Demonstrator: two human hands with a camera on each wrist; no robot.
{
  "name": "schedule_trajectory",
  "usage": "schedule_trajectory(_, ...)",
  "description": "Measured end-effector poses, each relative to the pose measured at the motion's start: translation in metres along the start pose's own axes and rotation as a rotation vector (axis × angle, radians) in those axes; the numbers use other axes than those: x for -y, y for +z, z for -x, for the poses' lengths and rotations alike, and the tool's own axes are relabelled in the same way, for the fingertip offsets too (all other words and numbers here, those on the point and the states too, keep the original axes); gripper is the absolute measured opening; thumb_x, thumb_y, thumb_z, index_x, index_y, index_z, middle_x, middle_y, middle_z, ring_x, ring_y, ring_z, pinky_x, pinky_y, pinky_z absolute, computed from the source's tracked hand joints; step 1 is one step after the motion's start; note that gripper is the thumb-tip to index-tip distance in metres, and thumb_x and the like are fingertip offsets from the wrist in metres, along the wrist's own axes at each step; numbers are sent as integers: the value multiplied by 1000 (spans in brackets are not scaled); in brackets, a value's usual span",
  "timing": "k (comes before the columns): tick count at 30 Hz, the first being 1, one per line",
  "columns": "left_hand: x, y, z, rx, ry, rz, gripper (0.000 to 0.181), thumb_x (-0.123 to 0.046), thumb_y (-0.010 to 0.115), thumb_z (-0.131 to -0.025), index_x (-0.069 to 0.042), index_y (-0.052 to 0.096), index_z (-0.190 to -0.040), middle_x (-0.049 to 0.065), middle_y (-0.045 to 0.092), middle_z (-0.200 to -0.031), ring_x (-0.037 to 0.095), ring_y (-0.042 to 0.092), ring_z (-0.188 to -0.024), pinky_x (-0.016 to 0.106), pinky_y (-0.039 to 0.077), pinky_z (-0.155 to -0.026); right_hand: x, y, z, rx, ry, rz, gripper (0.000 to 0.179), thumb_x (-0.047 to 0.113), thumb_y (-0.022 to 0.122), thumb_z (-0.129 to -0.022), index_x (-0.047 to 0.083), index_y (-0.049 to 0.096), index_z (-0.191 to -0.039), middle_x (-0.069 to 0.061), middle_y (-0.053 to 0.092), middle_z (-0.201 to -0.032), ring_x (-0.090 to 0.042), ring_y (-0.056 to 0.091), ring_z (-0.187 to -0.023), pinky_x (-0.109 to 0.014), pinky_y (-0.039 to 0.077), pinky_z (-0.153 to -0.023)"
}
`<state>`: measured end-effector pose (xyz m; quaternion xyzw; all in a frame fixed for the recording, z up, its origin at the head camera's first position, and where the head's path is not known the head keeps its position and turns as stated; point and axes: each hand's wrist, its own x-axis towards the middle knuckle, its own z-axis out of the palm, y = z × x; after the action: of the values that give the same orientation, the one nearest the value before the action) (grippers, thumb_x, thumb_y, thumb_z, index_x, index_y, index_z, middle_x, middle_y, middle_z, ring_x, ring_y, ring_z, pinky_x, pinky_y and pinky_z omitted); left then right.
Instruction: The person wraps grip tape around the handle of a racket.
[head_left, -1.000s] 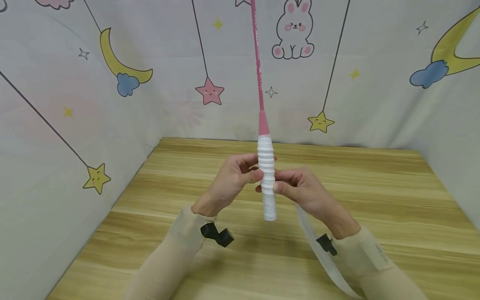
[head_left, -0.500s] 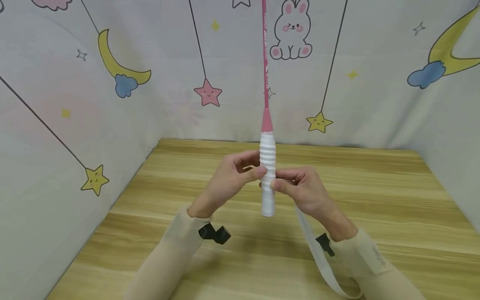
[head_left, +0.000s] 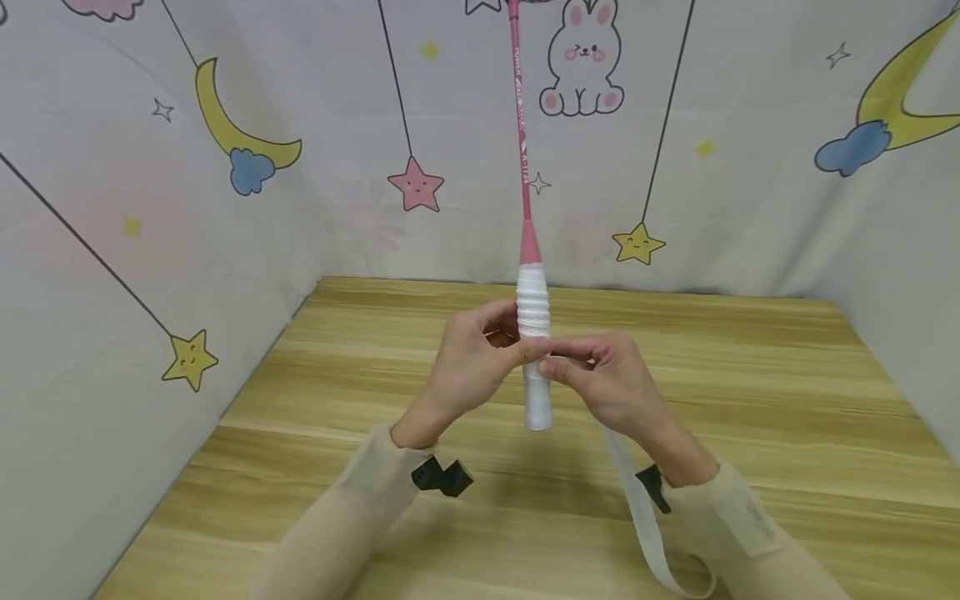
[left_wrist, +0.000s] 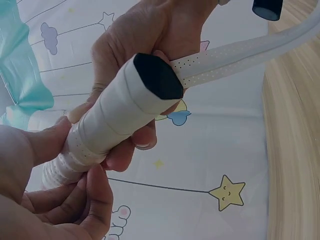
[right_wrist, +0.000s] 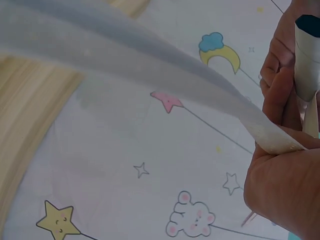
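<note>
A badminton racket (head_left: 522,125) with a pink shaft stands upright over the table, its handle (head_left: 533,300) down. White perforated grip tape (head_left: 637,508) lies in ridged turns round the upper handle; below them the handle is smooth and white. In the left wrist view its dark butt end (left_wrist: 159,77) faces the camera. My left hand (head_left: 472,362) grips the handle from the left, thumb across the front. From the right, my right hand (head_left: 626,387) pinches the tape against the handle, just below that thumb. The loose tape trails from my right hand down past the right wrist.
A wood-grain table (head_left: 300,517) lies under both hands. Behind and beside it hangs a white cloth (head_left: 337,100) printed with stars, moons and a rabbit. Black wrist cameras (head_left: 442,477) sit on the sleeves.
The racket's shaft has swung right and then back left, and its printed side has turned into view. My left thumb has slid right across the handle. The tape's loose end now curls below.
</note>
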<state>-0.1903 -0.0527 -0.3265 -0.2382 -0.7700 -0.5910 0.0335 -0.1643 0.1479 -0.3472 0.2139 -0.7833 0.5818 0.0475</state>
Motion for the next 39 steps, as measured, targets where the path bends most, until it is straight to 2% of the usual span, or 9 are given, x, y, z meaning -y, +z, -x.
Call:
schedule_trajectory(11,5,-8,-1,44,-97,125,29,-5,77,-100,5,74,-127,19,75,-109,13,69,-93,28,59,-86,10,-6,0,54,62,91,25,3,76,-101,-5,79,-125,-23,81,-121,0,74,-96,-20,62,-80)
schedule_trajectory(20,2,-12,-1,106,-124,267,35,3,68,-103,12,66,-137,22,75,-118,10,69,-100,28,58,-91,9,-9,-1,43,74,7,22,1,76,-100,-8,80,-119,-25,81,-117,0,77,-95,-23,64,-83)
schedule_trajectory(23,3,-14,-1,129,-116,293,36,5,67,-104,14,64,-139,23,74,-120,10,69,-102,28,58,-92,6,-10,-2,40,91,-33,21,1,78,-98,-8,80,-117,-16,84,-112,-4,76,-98,-24,64,-86)
schedule_trajectory(25,5,-14,-2,144,-109,329,53,-21,76,-103,15,62,-140,13,77,-115,9,69,-102,26,58,-92,4,-11,-3,41,111,-61,22,2,79,-97,-9,80,-116,-4,85,-107,-5,76,-99,-25,63,-87)
schedule_trajectory(28,9,-14,-2,177,-95,389,91,-52,83,-87,17,60,-142,0,78,-111,8,69,-102,25,58,-93,1,-12,-5,48,127,-104,25,3,80,-97,-13,77,-116,14,82,-100,-6,74,-98,-26,62,-88)
schedule_trajectory(30,12,-14,-3,206,-86,437,113,-66,83,-72,17,58,-143,-11,76,-110,7,70,-103,24,57,-95,0,-12,-5,64,135,-139,29,5,80,-98,-15,75,-117,18,81,-98,-6,74,-97,-25,61,-87)
schedule_trajectory(31,12,-14,-2,220,-82,458,112,-65,83,-73,17,57,-144,-11,76,-111,7,70,-103,24,57,-96,-1,-12,-6,75,133,-157,30,6,80,-98,-16,75,-118,18,81,-98,-6,74,-97,-25,61,-87)
schedule_trajectory(33,13,-14,-2,243,-84,498,111,-63,84,-74,18,55,-145,-10,77,-114,7,71,-104,24,57,-99,-3,-12,-6,105,127,-207,29,12,81,-99,-10,78,-117,17,81,-101,-5,73,-96,-23,60,-85)
schedule_trajectory(39,15,-11,-4,290,-102,548,121,-68,85,-71,19,51,-147,-12,77,-119,7,67,-110,26,53,-103,-14,-13,-8,245,74,-376,16,23,78,-101,30,83,-115,12,83,-111,-2,74,-100,-20,61,-87)
